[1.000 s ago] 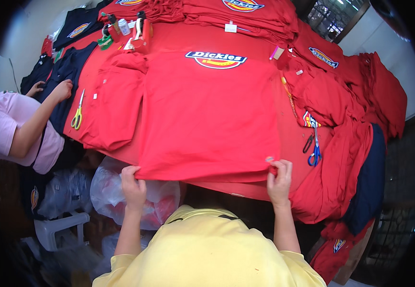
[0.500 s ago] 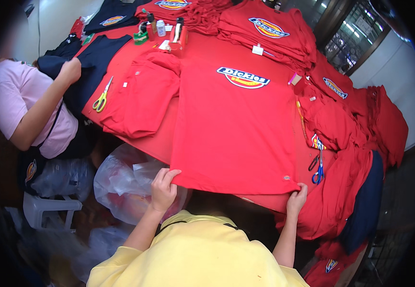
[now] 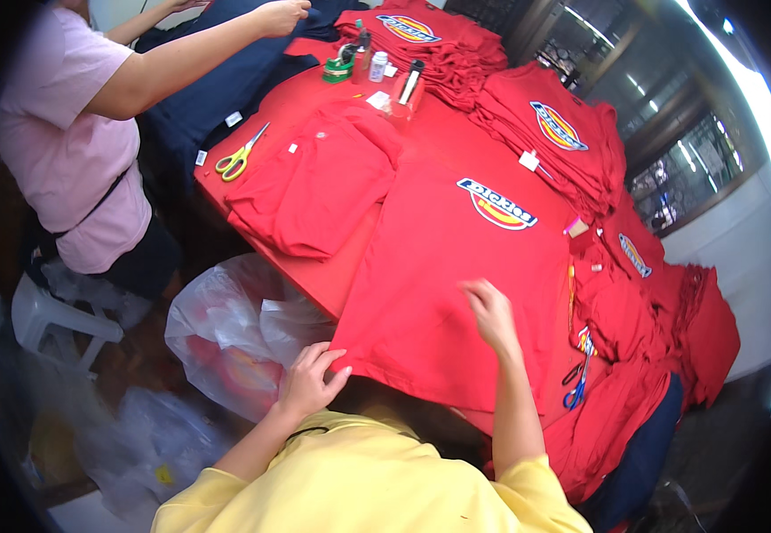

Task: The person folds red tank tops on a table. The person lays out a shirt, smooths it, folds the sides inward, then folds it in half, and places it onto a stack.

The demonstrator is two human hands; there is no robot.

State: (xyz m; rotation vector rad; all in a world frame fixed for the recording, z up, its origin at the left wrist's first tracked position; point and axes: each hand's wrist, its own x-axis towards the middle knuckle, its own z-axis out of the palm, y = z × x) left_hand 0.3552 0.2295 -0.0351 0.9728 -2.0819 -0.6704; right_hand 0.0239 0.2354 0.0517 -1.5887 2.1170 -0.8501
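A red T-shirt with a printed chest logo lies flat on the red table, its hem toward me. My left hand pinches the shirt's lower left hem corner at the table edge. My right hand rests flat on the shirt's lower middle, fingers spread, holding nothing. My yellow-sleeved arms come in from below.
Stacks of folded red shirts fill the far and right side. A folded red shirt and yellow-handled scissors lie at left, blue-handled scissors at right. A person in pink reaches over navy garments. A clear plastic bag sits below the table.
My right hand let go of the hem's right corner and moved up onto the shirt's middle. My left hand stays at the left corner. The view swung left; the person in pink reached farther.
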